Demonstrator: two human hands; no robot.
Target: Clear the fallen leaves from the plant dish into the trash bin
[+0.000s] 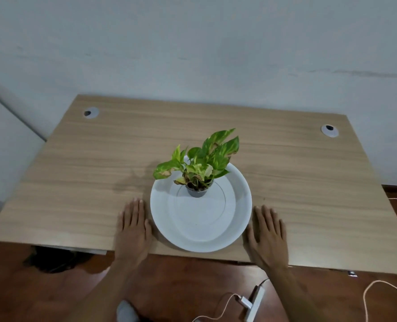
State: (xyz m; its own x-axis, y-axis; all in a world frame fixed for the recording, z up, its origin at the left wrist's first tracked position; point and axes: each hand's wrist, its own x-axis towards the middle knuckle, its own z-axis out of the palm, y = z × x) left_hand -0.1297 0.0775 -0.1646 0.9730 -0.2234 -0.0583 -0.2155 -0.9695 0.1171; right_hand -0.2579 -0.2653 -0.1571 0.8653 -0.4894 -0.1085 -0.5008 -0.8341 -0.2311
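- A round white dish (201,228) is seen on a wood-grain counter (76,182), near the front edge, with a small dark pot (197,190) standing upright in its far half.
- The dish is flanked by two bare hands: the left hand (132,228) is laid just beside its left rim and the right hand (268,235) just beside its right rim; whether either thumb touches the rim cannot be told.
- A plant (202,159) with green and yellow leaves is carried by the pot, and its stems are spread upward and away from the person, the tallest leaves leaning to the far right.
- Several browned, withered leaves (188,178) are seen hanging at the pot's rim; no loose leaves can be made out on the white floor of the dish.
- The dish being round, no long axis is shown; a faint inner ring is marked around the pot.
- The fingers (134,210) of the left hand are stretched flat and close together, palm down on the counter, pointing away from the person; nothing is gripped.
- The right hand is likewise laid flat, its digits slightly fanned, with nothing held.
- Two round cable grommets (91,112) are set into the counter's far corners.
- A white power strip (254,303) and cables are seen on the brown floor (193,275) below.
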